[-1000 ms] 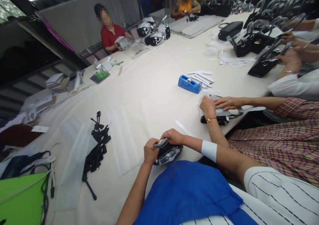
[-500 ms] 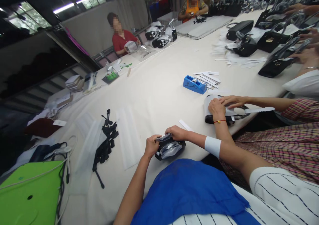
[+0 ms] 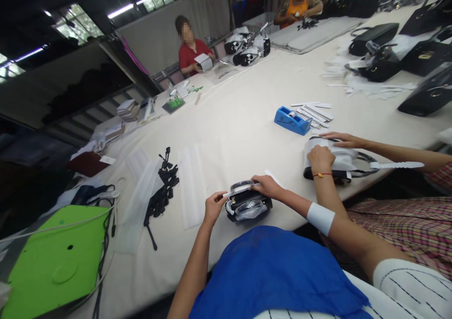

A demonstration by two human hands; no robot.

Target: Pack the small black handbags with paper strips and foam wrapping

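Note:
A small black handbag (image 3: 265,207) with plastic-wrapped handles lies in front of me at the table's near edge. My left hand (image 3: 213,207) is closed at the bag's left end, its fingertips pinching one end of a narrow white strip (image 3: 233,192). This strip runs along the top of the bag beside the wrapped handle (image 3: 243,184). At the upper right of the bag, my right hand (image 3: 269,186) is closed, its fingers on the strip's other end, close against the handle. What lies under those fingers is partly hidden.
Right of me, a co-worker's hands (image 3: 321,160) press white wrapping on another black bag (image 3: 342,175). A blue tape dispenser (image 3: 292,120) and white strips (image 3: 316,114) lie ahead. Black straps (image 3: 160,194) and translucent sheets (image 3: 192,187) lie left, near a green box (image 3: 52,262).
A white strip now shows between my hands along the bag's top. My left fingers have shifted from the bag's handle to the strip's end. The view has swung left.

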